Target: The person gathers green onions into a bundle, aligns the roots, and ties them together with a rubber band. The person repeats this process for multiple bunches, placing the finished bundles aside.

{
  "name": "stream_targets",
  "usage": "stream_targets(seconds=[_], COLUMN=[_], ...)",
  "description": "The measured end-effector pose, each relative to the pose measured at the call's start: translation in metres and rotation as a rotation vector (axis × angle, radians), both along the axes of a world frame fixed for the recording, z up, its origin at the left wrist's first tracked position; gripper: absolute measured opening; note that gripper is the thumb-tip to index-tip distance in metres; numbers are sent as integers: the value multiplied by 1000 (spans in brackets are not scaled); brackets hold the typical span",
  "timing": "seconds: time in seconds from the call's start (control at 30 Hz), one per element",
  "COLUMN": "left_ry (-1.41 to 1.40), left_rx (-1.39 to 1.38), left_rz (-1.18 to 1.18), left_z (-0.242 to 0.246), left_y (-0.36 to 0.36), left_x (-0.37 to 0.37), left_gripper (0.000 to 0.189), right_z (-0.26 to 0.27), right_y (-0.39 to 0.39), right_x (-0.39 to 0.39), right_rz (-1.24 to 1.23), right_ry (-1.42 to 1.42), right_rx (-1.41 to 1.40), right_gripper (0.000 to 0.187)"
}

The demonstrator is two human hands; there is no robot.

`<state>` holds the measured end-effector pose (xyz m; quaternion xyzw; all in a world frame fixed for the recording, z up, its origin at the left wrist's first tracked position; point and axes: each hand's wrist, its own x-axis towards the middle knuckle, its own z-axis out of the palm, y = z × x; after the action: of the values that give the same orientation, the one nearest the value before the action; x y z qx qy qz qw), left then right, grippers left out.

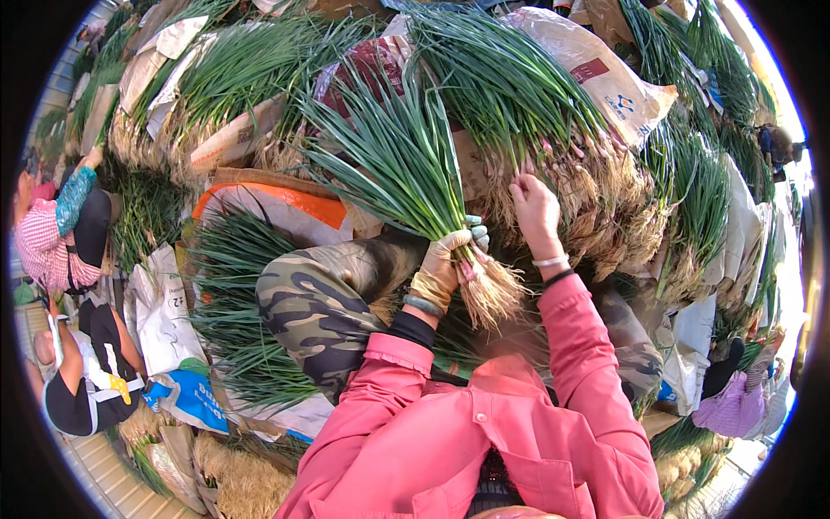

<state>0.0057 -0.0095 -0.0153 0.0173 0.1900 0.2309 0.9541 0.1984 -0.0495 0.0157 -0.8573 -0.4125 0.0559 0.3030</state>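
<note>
My left hand [447,259], in a pale glove with greenish fingertips, is closed around a bunch of green onions [415,188]. The leaves fan out up and to the left, and the roots hang at the lower right of the fist. My right hand [537,211], bare with a bangle at the wrist, is at the near edge of a large pile of green onions [512,84], its thumb and fingers pinched together by the pink stem ends. Whether a stalk is between those fingertips is hard to tell.
More green onions [246,318] lie on a sack beside my camouflage-covered knee. Another pile [259,65] is at the upper left, with printed paper sacks [583,58] among the heaps. Other people sit at the left, one in a checked top [52,240], and one in purple [729,402] at the right.
</note>
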Motion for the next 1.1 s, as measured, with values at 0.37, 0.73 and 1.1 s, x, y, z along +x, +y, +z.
stream_targets(seconds=[0.37, 0.73, 1.1], left_ry=[-144, -21, -343], left_rx=[6, -63, 46], left_rz=[25, 21, 156], left_z=[2, -2, 26], left_y=[-8, -16, 13], left_x=[7, 2, -5], left_gripper=[27, 27, 27], right_z=[-6, 29, 16], right_y=[-67, -24, -38], right_x=[-4, -55, -5], right_rz=[304, 73, 135], right_ry=[-363, 1270, 822], right_rx=[-477, 341, -292], right_gripper=[14, 13, 30])
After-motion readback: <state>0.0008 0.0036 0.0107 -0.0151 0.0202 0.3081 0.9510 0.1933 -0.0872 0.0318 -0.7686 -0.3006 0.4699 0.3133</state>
